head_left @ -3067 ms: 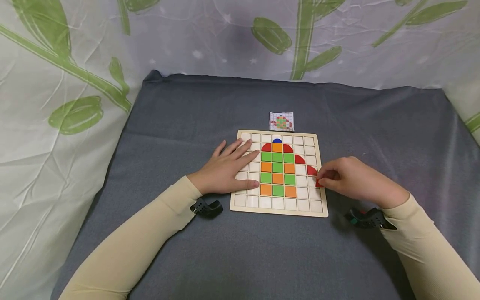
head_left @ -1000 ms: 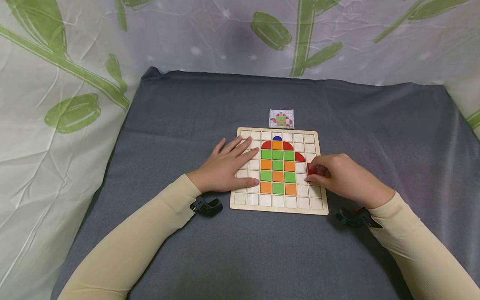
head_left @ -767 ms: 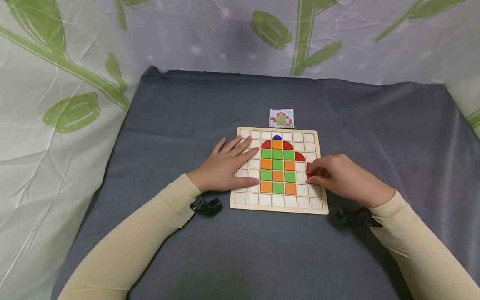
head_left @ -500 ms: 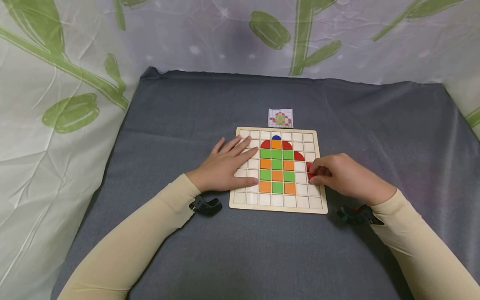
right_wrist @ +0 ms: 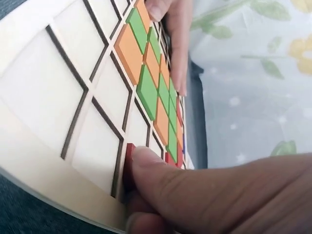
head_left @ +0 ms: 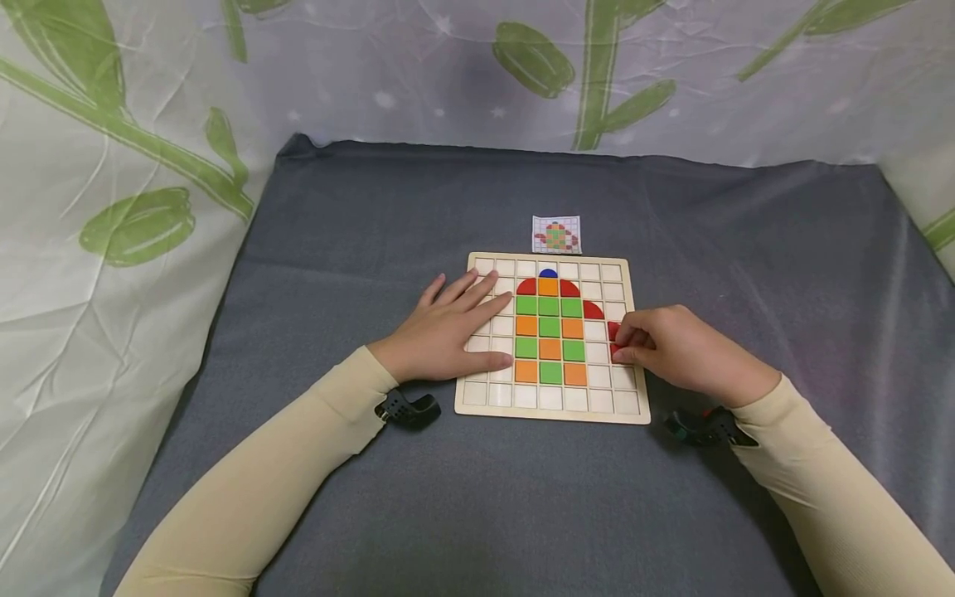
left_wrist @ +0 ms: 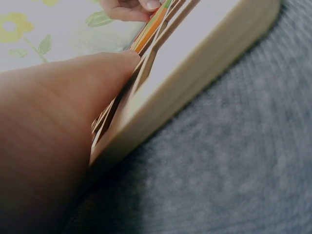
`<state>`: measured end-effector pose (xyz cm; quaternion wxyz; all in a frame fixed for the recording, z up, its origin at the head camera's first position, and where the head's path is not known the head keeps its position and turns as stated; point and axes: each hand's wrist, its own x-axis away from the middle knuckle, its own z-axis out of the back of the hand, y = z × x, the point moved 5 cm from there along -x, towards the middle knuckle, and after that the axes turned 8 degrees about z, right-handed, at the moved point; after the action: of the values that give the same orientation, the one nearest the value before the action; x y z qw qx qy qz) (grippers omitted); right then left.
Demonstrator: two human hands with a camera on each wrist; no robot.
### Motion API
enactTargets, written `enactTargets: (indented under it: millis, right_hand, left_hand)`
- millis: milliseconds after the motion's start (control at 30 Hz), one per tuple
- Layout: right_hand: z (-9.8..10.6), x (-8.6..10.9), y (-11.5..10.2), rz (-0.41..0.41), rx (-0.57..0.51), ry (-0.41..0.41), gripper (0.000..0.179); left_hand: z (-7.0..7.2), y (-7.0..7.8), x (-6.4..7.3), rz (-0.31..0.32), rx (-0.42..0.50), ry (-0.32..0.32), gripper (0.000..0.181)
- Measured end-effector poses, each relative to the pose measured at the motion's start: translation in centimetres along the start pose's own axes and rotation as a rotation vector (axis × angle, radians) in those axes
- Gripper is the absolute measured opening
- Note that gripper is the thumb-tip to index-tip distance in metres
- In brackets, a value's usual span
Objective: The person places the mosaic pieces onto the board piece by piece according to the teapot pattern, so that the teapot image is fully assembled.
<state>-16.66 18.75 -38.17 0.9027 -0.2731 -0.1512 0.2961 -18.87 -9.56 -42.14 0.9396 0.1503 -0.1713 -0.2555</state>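
Observation:
A square wooden grid board [head_left: 552, 416] lies on the cloth, with flat coloured tiles set in its cells. My left hand [head_left: 446, 333] rests on the board's left side, fingers spread and straight. At the right side, my right hand [head_left: 681, 348] pinches a small red tile [right_wrist: 128, 165] between thumb and fingers, down at a cell. Its shape is mostly covered by the fingers. Just above it is another red tile [head_left: 613, 330], partly hidden. Green and orange square tiles [head_left: 549, 328] fill the middle, under a blue piece [head_left: 548, 273] and red rounded pieces [head_left: 593, 310].
Behind the board lies a small printed card [head_left: 556, 235] showing a coloured grid pattern. A dark grey cloth [head_left: 477, 497] covers the table. White curtains [head_left: 358, 75] with green leaves stand at the back and left. Each wrist carries a black strap [head_left: 409, 410].
My right hand has moved left from the board's right edge onto the right column, bringing the red tile down to a cell below the other red piece. The left hand has stayed put.

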Motion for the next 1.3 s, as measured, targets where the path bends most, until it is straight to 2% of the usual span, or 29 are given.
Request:
enactTargets:
  millis: [133,267,467,600,733,867,967,1300]
  right_hand:
    - [0.3,0.2,-0.1,0.007,0.001,-0.032,0.007]
    - [1.4,1.0,0.2,-0.005,0.036,-0.027,0.017]
    - [3.3,3.0,1.8,-0.079,0.088,-0.058,0.025]
    - [3.9,4.3,3.2,-0.099,0.128,-0.033,0.027]
    - [3.7,5.0,4.2,-0.093,0.15,-0.007,0.028]
    - [3.4,5.1,4.4,-0.019,0.189,0.032,0.03]
    - [3.0,5.1,4.5,0.017,0.192,0.031,0.026]
    - [2.4,4.4,4.5,-0.072,0.12,-0.03,0.018]
  left_hand:
    - [-0.1,-0.2,0.0,0.005,-0.002,-0.004,0.092]
    - [-0.3,-0.3,-0.1,0.005,-0.005,-0.004,0.092]
    - [-0.4,0.0,-0.1,-0.005,0.007,-0.006,0.092]
    - [-0.3,0.1,-0.2,-0.004,0.008,-0.009,0.092]
    - [-0.1,0.0,0.0,0.007,-0.001,-0.01,0.092]
    - [-0.1,-0.2,0.0,0.016,-0.006,-0.009,0.092]
    - [-0.2,-0.2,-0.1,0.017,-0.008,-0.011,0.092]
    - [-0.3,-0.3,-0.1,0.015,-0.011,-0.01,0.092]
